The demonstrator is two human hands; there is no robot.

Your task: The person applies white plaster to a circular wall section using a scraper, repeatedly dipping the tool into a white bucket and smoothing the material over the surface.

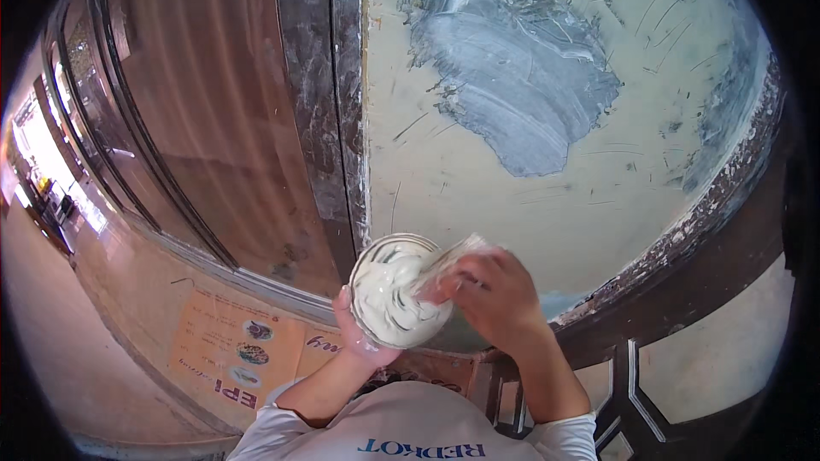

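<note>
My left hand (366, 345) supports a round bowl (355, 277) from its left and lower side, with the fingers curled about it. White paste (386, 290) lies swirled inside the bowl and smears its rim. My right hand (500, 290) is closed on a flat, pale scraper (453, 258), blurred and partly hidden by the fingers. The scraper and fingertips overlap the bowl's right side; whether they touch the paste, I cannot tell. A cream wall panel (478, 205) stands just beyond the bowl, with a large grey-white patch (521, 77) spread over its upper part.
Left of the panel runs a dark, paint-marked post (312, 77) beside brown glass doors (205, 85). An orange printed banner (213, 341) lies on the floor at lower left. Dark wooden framework (683, 316) curves along the right side, near my right arm.
</note>
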